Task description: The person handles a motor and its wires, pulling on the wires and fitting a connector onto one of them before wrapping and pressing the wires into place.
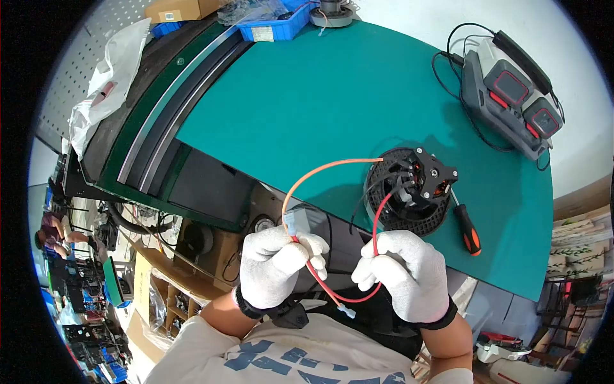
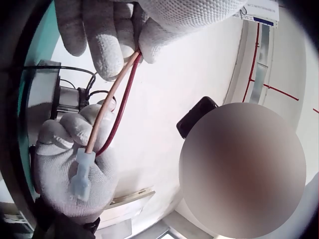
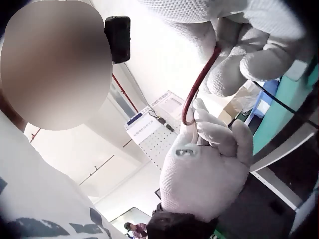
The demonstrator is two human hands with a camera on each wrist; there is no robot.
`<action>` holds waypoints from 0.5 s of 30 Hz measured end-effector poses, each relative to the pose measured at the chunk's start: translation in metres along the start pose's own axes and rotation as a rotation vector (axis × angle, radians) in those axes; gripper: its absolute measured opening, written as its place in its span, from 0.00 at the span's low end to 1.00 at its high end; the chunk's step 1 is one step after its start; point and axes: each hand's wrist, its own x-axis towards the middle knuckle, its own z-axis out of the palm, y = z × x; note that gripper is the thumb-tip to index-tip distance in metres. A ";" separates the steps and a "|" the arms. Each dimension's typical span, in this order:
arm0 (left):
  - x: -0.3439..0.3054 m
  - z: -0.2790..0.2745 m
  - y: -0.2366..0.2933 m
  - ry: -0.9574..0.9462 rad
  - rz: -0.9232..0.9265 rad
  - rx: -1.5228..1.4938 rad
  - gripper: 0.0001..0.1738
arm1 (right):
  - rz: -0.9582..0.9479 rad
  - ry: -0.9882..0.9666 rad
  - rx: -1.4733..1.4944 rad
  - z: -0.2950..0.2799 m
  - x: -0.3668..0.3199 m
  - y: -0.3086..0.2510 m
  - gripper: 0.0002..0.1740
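Observation:
At the table's front edge, my gloved left hand (image 1: 272,269) pinches an orange wire (image 1: 307,176) and a red wire (image 1: 345,298) together. A pale blue terminal connector (image 1: 291,224) shows just above its fingers. Another connector (image 1: 346,312) hangs below, at the end of the orange wire; the left wrist view shows this orange end (image 2: 102,117) beside the red wire. My gloved right hand (image 1: 409,275) pinches the red wire farther along, between thumb and fingers. Both wires lead to a round black motor-like unit (image 1: 435,173) with a ribbed base, sitting on the green tabletop.
A screwdriver (image 1: 469,233) with a red and black handle lies right of the motor unit. At the back right stands a charger with batteries (image 1: 508,86) and black cables. A blue bin (image 1: 275,29) sits at the far edge of the green table (image 1: 320,96).

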 end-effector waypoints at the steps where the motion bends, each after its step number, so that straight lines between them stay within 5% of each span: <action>1: -0.001 0.001 -0.001 -0.006 -0.009 -0.009 0.10 | -0.003 -0.001 -0.005 -0.001 0.001 -0.002 0.09; 7: -0.005 0.013 0.005 -0.036 -0.063 -0.054 0.12 | -0.128 -0.065 0.192 -0.004 -0.001 0.005 0.13; 15: 0.004 0.013 0.013 -0.072 0.060 -0.039 0.12 | 0.067 -0.229 0.729 -0.013 -0.008 0.020 0.18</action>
